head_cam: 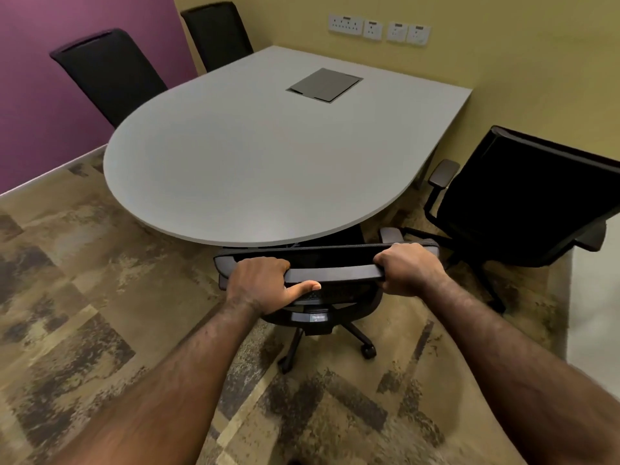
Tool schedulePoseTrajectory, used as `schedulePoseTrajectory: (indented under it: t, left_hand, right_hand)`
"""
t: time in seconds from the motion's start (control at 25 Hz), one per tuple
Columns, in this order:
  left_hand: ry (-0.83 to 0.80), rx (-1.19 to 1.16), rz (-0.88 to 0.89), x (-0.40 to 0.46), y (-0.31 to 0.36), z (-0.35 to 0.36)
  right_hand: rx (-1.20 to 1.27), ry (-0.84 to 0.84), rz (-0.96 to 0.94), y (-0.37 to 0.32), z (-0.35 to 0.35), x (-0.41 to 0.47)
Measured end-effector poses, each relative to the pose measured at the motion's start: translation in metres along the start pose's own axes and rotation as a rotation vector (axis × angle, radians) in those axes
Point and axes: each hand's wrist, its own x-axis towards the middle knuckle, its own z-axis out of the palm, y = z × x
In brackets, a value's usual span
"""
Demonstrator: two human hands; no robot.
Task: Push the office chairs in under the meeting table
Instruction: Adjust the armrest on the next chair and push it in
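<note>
A grey meeting table point(255, 162) with a rounded near end fills the middle of the view. A black office chair point(330, 261) stands at that rounded end, its seat tucked under the tabletop and its backrest top close to the edge. My left hand point(265, 283) grips the left part of the backrest's top bar. My right hand point(407, 268) grips the right end of the same bar. Another black chair point(523, 199) stands at the table's right side, pulled out and turned at an angle.
Two more black chairs point(114, 75) point(218, 31) sit against the table's far left side by the purple wall. A dark cable hatch point(324, 84) lies flush in the tabletop. Wall sockets point(379, 30) are on the yellow wall. Patterned carpet covers the floor.
</note>
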Motion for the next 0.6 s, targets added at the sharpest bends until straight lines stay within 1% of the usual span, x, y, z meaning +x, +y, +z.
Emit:
schedulePoseTrajectory:
  t: [0.08,0.28,0.48,0.6]
  left_hand:
    - [0.014,0.007,-0.018,0.008,0.007,0.002]
    - [0.028,0.014,-0.057,0.015,0.032,0.004]
    - [0.028,0.036,-0.142,0.02,0.088,0.011]
    - [0.022,0.053,-0.209,0.024,0.117,0.014]
  right_hand:
    - [-0.019,-0.004,-0.001,0.012,-0.002,0.009]
    - [-0.06,-0.022,-0.074,0.042,-0.006,0.016]
    - [-0.055,-0.062,-0.137,0.088,-0.005,0.012]
    - [-0.044,-0.04,-0.196,0.111,-0.003,0.009]
